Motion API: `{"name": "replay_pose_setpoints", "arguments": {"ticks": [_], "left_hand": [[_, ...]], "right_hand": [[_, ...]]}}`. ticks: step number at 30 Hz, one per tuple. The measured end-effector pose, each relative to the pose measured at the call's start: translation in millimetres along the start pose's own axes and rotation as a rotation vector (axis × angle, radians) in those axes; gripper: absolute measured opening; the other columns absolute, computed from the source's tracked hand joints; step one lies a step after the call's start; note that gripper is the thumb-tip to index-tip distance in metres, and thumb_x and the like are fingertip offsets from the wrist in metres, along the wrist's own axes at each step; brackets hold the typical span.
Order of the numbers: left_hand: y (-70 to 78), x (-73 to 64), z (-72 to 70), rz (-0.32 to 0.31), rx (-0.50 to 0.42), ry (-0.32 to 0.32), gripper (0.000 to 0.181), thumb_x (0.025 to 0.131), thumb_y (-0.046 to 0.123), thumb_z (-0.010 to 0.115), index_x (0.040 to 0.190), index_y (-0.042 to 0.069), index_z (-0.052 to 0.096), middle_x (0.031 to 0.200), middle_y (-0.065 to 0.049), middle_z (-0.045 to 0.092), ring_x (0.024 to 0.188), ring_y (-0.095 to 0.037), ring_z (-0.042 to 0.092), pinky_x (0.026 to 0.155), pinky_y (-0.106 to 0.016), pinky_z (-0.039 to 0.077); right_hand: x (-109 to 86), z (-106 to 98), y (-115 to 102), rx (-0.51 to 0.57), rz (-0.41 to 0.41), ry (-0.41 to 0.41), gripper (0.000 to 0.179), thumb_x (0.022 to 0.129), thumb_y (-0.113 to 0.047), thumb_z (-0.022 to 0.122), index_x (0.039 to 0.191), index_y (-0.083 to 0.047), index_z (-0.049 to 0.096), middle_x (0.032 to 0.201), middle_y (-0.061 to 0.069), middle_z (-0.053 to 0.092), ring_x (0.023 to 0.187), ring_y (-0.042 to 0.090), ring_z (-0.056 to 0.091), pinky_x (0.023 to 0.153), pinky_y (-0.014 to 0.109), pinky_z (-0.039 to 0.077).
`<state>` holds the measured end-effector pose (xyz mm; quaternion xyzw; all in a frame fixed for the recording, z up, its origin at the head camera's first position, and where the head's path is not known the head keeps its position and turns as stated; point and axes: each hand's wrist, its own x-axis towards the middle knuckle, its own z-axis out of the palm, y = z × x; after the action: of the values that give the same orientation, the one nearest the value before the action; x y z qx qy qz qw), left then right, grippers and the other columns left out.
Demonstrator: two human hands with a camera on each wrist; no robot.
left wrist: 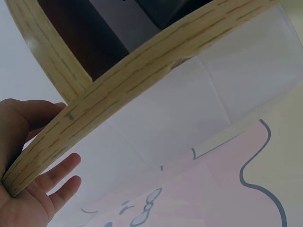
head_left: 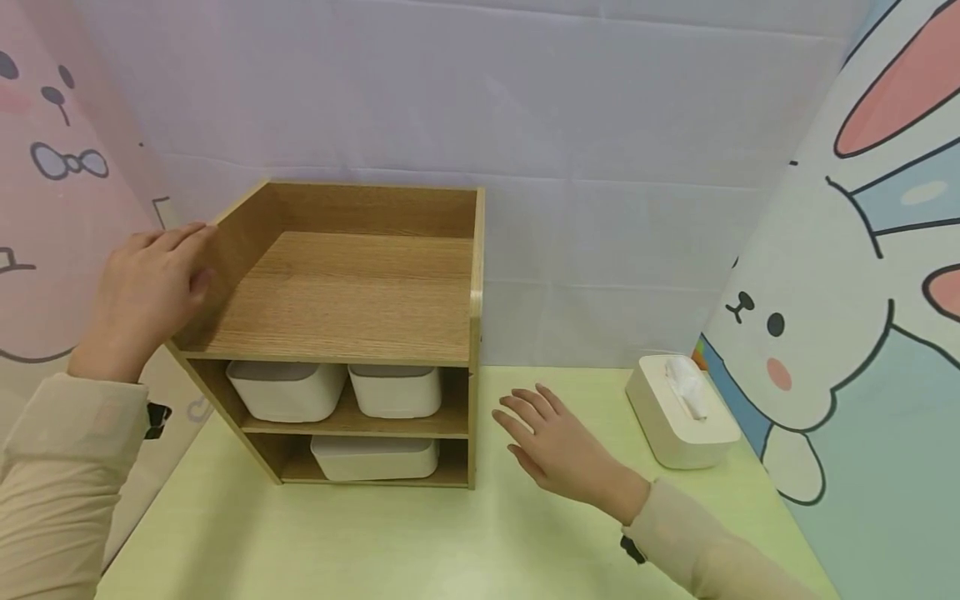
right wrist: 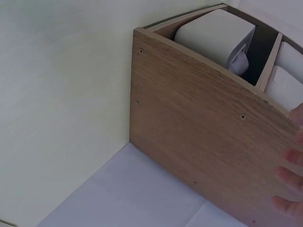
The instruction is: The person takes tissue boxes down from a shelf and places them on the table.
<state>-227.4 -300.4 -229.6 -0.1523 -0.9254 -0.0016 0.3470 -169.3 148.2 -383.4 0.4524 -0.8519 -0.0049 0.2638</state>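
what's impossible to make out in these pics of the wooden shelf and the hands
- Head view: the inside of the bottom bin, hidden by the board above it.
- Head view: most of the dark item at the left wrist, covered by the sleeve.
- Left wrist view: the dark inside of the wooden shelf, cut off by the top edge.
- Right wrist view: most of the right hand, cut off by the right edge.

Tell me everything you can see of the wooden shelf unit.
The wooden shelf unit looks like light, grained board, with an open top level and two compartments below. It stands upright on the pale green table. Two white bins sit side by side in the middle, one white container at the bottom. Screw heads dot its right side panel. The left hand grips the edge of its left side panel.
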Motion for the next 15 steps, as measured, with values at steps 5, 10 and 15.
{"name": "replay_pose_setpoints", "arguments": {"ticks": [5, 10, 15], "left_hand": [[-0.6, 0.1, 0.6, 0.004, -0.001, 0.003, 0.045, 0.076, 0.0, 0.057, 0.121, -0.003, 0.052, 0.118, -0.026, 0.056, 0.105, -0.044, 0.049, 0.093, -0.055, 0.037], [-1.6, 0.0, 2.2, 0.003, -0.001, 0.019, 0.045, 0.076, 0.0, 0.057, 0.121, -0.002, 0.052, 0.118, -0.026, 0.056, 0.105, -0.045, 0.049, 0.092, -0.054, 0.037], [-1.6, -0.2, 3.7, -0.003, 0.005, 0.02, 0.045, 0.076, 0.0, 0.057, 0.121, -0.001, 0.053, 0.118, -0.025, 0.057, 0.104, -0.046, 0.049, 0.091, -0.055, 0.038]], "right_hand": [[6.9, -5.7, -10.3, 0.0, -0.096, 0.052, 0.04, 0.08, -0.02, 0.062, 0.118, -0.01, 0.053, 0.118, 0.007, 0.057, 0.113, 0.026, 0.051, 0.099, 0.045, 0.042], [13.7, -5.2, -17.5, -0.004, -0.201, 0.067, 0.031, 0.088, -0.015, 0.042, 0.116, -0.01, 0.055, 0.115, 0.005, 0.058, 0.112, 0.023, 0.052, 0.099, 0.043, 0.042], [21.6, -2.8, -23.6, -0.04, -0.299, 0.079, 0.035, 0.091, -0.014, 0.03, 0.118, -0.009, 0.053, 0.117, 0.006, 0.057, 0.111, 0.021, 0.053, 0.1, 0.041, 0.042]]}}
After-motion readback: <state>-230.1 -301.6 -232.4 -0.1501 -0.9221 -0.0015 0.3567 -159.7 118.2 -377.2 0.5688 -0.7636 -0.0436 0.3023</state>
